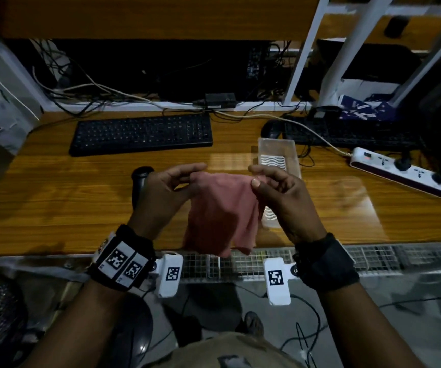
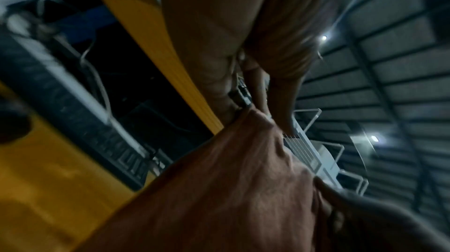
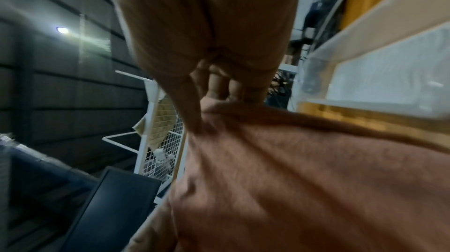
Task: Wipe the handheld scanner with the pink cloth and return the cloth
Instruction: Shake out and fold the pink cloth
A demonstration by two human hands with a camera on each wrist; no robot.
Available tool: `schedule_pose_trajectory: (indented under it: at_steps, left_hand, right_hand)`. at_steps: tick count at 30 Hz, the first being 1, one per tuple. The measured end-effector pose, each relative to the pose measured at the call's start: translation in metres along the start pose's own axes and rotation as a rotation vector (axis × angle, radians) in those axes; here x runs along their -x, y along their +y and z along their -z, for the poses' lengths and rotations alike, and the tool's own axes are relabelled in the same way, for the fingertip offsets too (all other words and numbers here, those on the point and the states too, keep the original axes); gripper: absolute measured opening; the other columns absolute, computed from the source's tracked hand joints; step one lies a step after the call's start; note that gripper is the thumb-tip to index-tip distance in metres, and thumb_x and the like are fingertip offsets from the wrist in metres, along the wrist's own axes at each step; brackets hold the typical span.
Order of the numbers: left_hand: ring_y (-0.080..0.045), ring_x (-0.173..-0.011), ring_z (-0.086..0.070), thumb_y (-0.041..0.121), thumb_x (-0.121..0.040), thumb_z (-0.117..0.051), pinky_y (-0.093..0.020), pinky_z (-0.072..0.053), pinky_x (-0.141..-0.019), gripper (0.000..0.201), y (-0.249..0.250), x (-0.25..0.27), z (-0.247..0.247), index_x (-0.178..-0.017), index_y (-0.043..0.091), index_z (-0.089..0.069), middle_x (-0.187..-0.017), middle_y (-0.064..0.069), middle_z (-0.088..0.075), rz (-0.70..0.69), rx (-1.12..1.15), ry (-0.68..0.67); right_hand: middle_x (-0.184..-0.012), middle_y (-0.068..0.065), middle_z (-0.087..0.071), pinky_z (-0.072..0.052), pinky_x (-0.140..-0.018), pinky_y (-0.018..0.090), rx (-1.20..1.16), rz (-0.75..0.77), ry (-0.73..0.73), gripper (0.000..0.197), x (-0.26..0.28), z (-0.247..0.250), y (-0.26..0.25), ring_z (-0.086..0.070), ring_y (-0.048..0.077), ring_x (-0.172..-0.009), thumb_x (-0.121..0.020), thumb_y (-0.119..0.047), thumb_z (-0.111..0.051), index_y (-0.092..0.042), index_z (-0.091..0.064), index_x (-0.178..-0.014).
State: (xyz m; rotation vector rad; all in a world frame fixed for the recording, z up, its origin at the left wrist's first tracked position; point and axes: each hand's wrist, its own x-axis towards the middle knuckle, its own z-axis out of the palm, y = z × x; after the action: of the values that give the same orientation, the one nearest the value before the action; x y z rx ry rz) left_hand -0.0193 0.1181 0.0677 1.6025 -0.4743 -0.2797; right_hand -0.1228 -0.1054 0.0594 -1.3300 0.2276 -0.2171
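Right now my left hand [image 1: 165, 191] and right hand [image 1: 277, 192] each pinch an upper corner of the pink cloth [image 1: 222, 213], stretching it flat above the near edge of the wooden desk [image 1: 54, 203]. Just behind my left hand, the black handheld scanner [image 1: 140, 181] rests on the desk. A clear plastic tray [image 1: 277, 152] sits behind my right hand.

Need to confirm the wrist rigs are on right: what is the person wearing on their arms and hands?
Both hands are bare, forearms uncovered. The left hand has a black wrist strap carrying white panels with black square fiducial codes. The right hand has a plain black strap. A white block with one such code sticks out from each strap towards the other arm.
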Motion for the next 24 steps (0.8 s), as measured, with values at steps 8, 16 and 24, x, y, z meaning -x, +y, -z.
schedule_pose_trajectory:
  at_steps: [8,16,24]
  left_hand:
    - [-0.018,-0.094,-0.060,0.022,-0.083,-0.075,-0.031,-0.052,-0.079,0.010,-0.013,-0.020,0.014,-0.092,0.017,-0.075,-0.100,-0.006,-0.063,-0.152,-0.684,-0.060]
    - [-0.017,-0.089,-0.064,0.026,-0.102,-0.044,-0.031,-0.053,-0.070,0.030,0.009,-0.022,0.017,-0.124,0.012,-0.060,-0.104,-0.008,-0.066,0.293,0.322,-0.065]
    - [-0.026,-0.118,-0.060,0.056,-0.094,-0.048,-0.045,-0.045,-0.098,0.044,-0.029,-0.029,0.045,-0.122,0.026,-0.063,-0.126,-0.013,-0.066,0.413,0.134,-0.029]
  right_hand:
    - [-0.089,0.004,-0.076,-0.059,-0.072,0.044,0.711,0.107,-0.010,0.016,-0.025,0.013,0.004,-0.072,0.025,-0.086,-0.075,-0.026,-0.087,-0.018,-0.077,-0.084]
    - [-0.096,0.018,-0.065,-0.053,-0.078,0.047,0.143,-0.055,-0.273,0.022,-0.032,-0.003,-0.009,-0.064,0.032,-0.084,-0.093,-0.011,-0.069,0.001,-0.054,-0.103]
    - [-0.090,0.013,-0.078,-0.062,-0.077,0.037,-0.140,-0.254,-0.125,0.055,-0.034,-0.020,0.037,-0.076,0.022,-0.080,-0.083,0.019,-0.065,-0.005,-0.046,-0.129]
